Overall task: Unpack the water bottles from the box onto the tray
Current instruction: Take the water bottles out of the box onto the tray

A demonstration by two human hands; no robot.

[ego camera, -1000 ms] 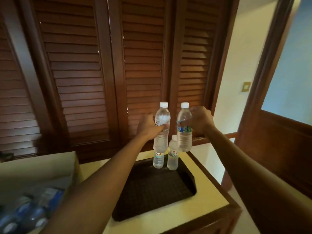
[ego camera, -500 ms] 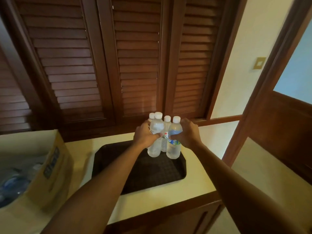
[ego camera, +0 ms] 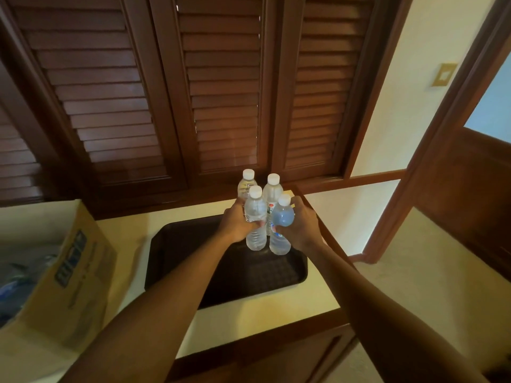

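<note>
Four water bottles stand close together at the far right end of one dark tray (ego camera: 179,244). All four have white caps. The tray lies on a pale yellow desk (ego camera: 265,305).

The left hand (ego camera: 237,222) holds the near left bottle (ego camera: 255,217). Its fingers (ego camera: 255,224) are curled round the middle of that bottle. The right hand (ego camera: 301,228) holds the near right bottle (ego camera: 280,228). Its fingers are wrapped round the bottle's side, and the thumb lies across the front. Both of these bottles are upright, and their bottoms are down at the tray floor. I cannot tell if they fully rest on it.

Two more bottles stand just behind them. The back left bottle (ego camera: 246,183) is partly hidden by the left hand. The back right bottle (ego camera: 272,194) shows between the two near ones. No hand holds these two.

One cardboard box (ego camera: 72,277) sits at the left end of the desk, well apart from the bottles. It is open at the top. More bottles wrapped in plastic (ego camera: 16,283) lie inside, but they are too blurry to count.

Behind the desk are dark wooden shutters (ego camera: 215,87). One small gold wall plate (ego camera: 444,74) is on the cream wall at the right.
</note>
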